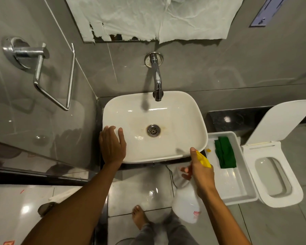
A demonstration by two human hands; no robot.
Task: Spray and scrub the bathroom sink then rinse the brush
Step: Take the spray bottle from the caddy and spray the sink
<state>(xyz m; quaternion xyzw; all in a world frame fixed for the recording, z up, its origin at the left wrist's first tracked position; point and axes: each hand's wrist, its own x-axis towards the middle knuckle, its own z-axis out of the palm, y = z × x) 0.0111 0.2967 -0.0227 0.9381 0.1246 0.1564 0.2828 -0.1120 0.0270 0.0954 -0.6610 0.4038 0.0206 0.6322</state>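
A white rectangular sink (180, 117) sits on a dark counter, with brownish stains around its metal drain (153, 130). A chrome tap (157, 80) comes out of the wall over its back edge. My left hand (112, 145) rests flat on the sink's left front rim, fingers spread. My right hand (200, 171) grips a translucent white spray bottle (185, 204) with a yellow nozzle (204, 159), held just outside the sink's front right corner and pointing toward the basin. No brush is in sight.
A white tray (237, 188) to the right holds a folded green cloth (225, 152). Beyond it is a toilet (279, 177) with its lid up. A chrome towel holder (42, 71) sticks out from the left wall. My bare foot (140, 216) stands on the tiled floor.
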